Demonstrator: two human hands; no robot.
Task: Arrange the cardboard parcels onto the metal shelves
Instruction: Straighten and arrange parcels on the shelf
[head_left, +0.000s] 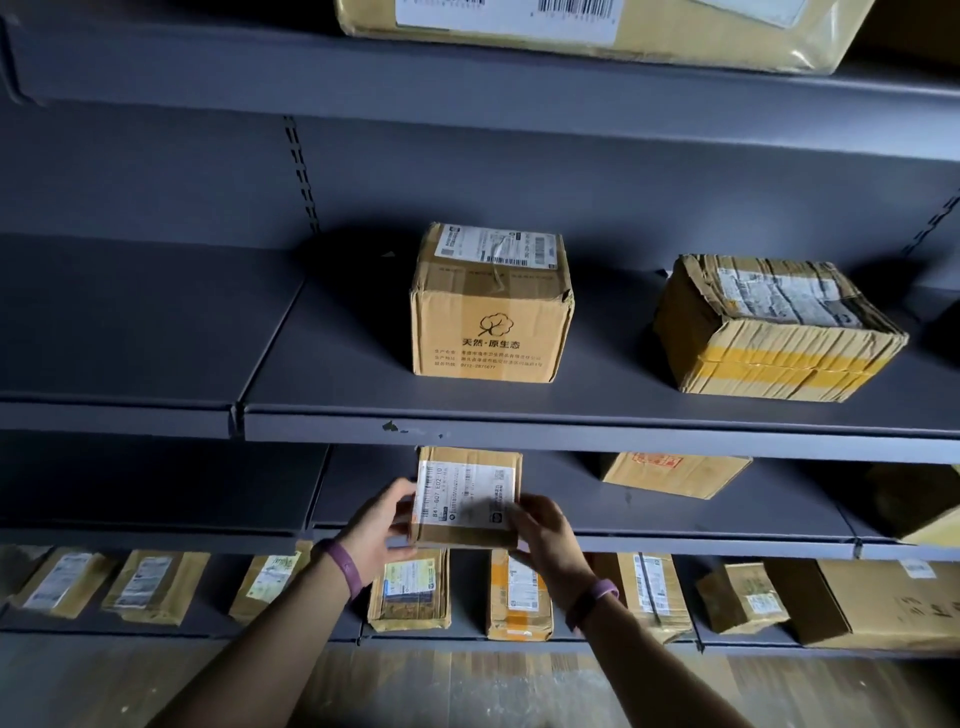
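Head view: we hold one small parcel (466, 498) at the front edge of the third shelf (701, 544), near 6 o'clock.
Our left hand (382, 519) and right hand (545, 535) each grip one side of it, label facing us. We count four dark metal tiers. One large parcel (597, 26) lies on top at 12 o'clock, and a printed box (491, 306) and a taped box (774, 327) sit at centre and 3 o'clock. Two more parcels lie at 4 o'clock, and eight line the lowest tier. Wood-grain floor (467, 691) shows at 6 o'clock, and the room is dim.
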